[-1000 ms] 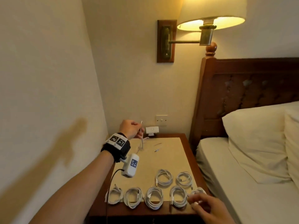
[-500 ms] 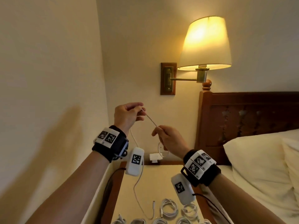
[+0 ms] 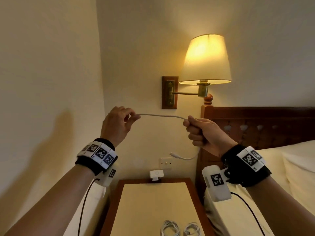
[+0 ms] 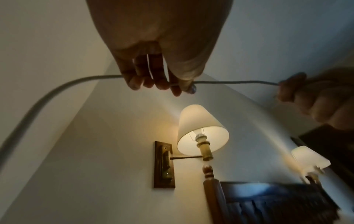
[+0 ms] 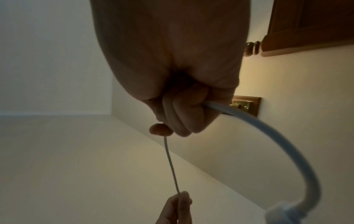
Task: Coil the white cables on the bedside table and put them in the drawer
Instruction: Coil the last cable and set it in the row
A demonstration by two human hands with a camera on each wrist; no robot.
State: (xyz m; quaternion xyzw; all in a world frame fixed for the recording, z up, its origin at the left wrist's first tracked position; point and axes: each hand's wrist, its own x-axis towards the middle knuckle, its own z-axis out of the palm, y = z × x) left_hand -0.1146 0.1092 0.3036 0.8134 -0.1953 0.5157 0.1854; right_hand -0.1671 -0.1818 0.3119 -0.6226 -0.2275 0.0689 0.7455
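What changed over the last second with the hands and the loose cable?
The right hand left the coils at the table's front edge and gripped the white cable; both hands lifted it off the bedside table and drew apart. The left hand kept its pinch; the coiled cables stayed put.

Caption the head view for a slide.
Left hand and right hand hold a white cable between them above the bedside table.

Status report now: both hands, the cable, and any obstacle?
Left hand pinches white cable; right hand grips it in a fist. Cable stretched between the hands, connector end dangling. Nothing in the way.
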